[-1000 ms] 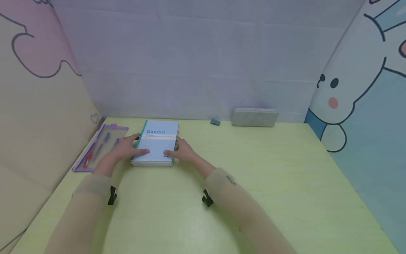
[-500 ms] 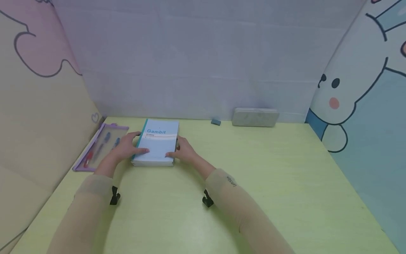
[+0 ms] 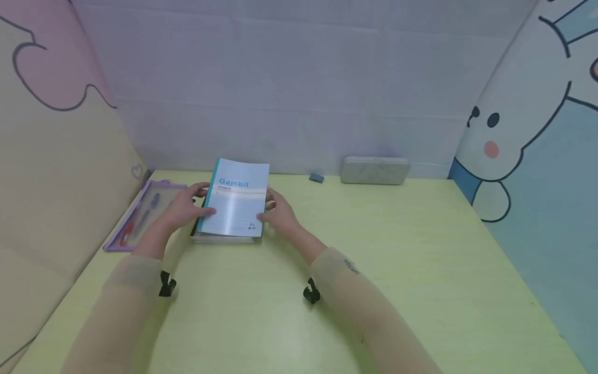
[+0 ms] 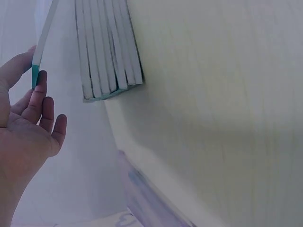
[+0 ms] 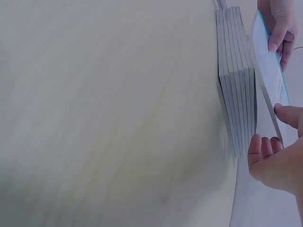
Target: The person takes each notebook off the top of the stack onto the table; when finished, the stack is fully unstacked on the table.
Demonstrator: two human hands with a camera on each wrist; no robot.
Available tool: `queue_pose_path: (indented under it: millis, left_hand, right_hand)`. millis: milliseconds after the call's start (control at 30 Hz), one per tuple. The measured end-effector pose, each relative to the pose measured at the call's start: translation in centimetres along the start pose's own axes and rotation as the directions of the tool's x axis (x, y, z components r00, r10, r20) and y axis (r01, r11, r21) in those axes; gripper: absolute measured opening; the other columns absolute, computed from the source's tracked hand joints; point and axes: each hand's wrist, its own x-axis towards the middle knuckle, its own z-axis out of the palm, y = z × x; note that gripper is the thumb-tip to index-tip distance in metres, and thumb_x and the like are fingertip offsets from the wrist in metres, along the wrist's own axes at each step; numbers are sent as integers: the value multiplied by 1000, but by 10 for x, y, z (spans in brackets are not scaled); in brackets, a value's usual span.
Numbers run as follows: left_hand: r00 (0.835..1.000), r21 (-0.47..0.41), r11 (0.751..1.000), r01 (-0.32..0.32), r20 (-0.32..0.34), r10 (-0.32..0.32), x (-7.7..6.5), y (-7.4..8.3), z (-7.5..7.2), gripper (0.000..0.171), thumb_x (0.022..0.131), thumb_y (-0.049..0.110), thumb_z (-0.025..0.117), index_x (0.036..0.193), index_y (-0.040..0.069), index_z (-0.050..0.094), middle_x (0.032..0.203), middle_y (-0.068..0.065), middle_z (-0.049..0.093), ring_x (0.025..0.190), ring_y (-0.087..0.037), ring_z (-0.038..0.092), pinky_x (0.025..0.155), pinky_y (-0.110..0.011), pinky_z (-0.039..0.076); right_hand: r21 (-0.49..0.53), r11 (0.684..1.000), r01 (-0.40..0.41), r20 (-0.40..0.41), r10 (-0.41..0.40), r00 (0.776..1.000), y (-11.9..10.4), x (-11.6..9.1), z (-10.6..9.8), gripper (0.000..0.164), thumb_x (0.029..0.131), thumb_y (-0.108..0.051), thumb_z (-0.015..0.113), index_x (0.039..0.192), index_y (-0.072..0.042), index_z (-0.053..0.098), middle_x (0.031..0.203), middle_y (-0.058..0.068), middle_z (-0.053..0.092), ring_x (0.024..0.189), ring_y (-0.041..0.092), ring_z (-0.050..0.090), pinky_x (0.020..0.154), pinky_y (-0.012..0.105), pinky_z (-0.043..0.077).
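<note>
Both hands hold a white notebook (image 3: 235, 200) with a teal spine and "Gambit" on its cover, lifted off a stack of notebooks (image 3: 224, 239). My left hand (image 3: 184, 208) pinches its teal spine edge, thumb on the cover and fingers below. On the opposite edge my right hand (image 3: 280, 214) pinches it the same way. In the left wrist view a gap shows between the raised notebook (image 4: 43, 35) and the stack (image 4: 106, 52) of several notebooks. The right wrist view shows the notebook (image 5: 270, 66) tilted beside the stack (image 5: 236, 85).
Left of the stack lies a purple-edged clear pouch (image 3: 140, 218) with pens inside. A small blue eraser-like block (image 3: 316, 178) and a grey case (image 3: 375, 170) stand at the table's back edge, before the pale back wall (image 3: 299, 78). The table (image 3: 397, 270) is light yellow-green.
The top notebook has come up off the stack and shifted slightly right and away, carried by both hands. The stack beneath now shows as separate.
</note>
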Motion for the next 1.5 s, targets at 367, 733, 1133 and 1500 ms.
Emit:
queue_pose_path:
  millis: [367, 733, 1133, 1500]
  left_hand:
    - [998, 40, 997, -59, -9, 60, 2, 41, -1, 80, 82, 33, 74, 144, 5, 33, 111, -13, 54, 101, -30, 46, 73, -35, 38]
    - [990, 37, 989, -143, 5, 143, 13, 80, 21, 81, 75, 19, 80, 143, 10, 36, 103, -9, 61, 99, -26, 52, 86, -42, 40]
    - [984, 136, 980, -148, 123, 131, 35, 91, 65, 70, 74, 29, 80, 135, 15, 48, 104, -4, 63, 111, -28, 49, 96, -49, 35]
    - [985, 323, 940, -112, 160, 63, 38, 82, 95, 69, 70, 33, 83, 131, 19, 55, 109, 1, 57, 113, -25, 35, 97, -50, 26]
  right_hand:
    - [-61, 998, 26, -75, -30, 997, -6, -2, -43, 72, 81, -11, 74, 144, -10, 38, 113, 5, 59, 97, 18, 51, 76, 23, 41]
    - [-197, 978, 74, -122, -99, 988, 1, -17, -95, 72, 81, -11, 74, 144, -11, 38, 110, 11, 66, 91, 21, 51, 75, 28, 40]
    - [-259, 966, -3, -34, -6, 999, 27, -28, -125, 77, 78, -20, 78, 144, -12, 39, 107, 10, 56, 96, 24, 47, 76, 29, 39]
    - [-320, 947, -14, 76, 40, 996, 55, -26, -121, 86, 73, -20, 82, 144, -6, 37, 111, 11, 54, 96, 23, 47, 79, 31, 40]
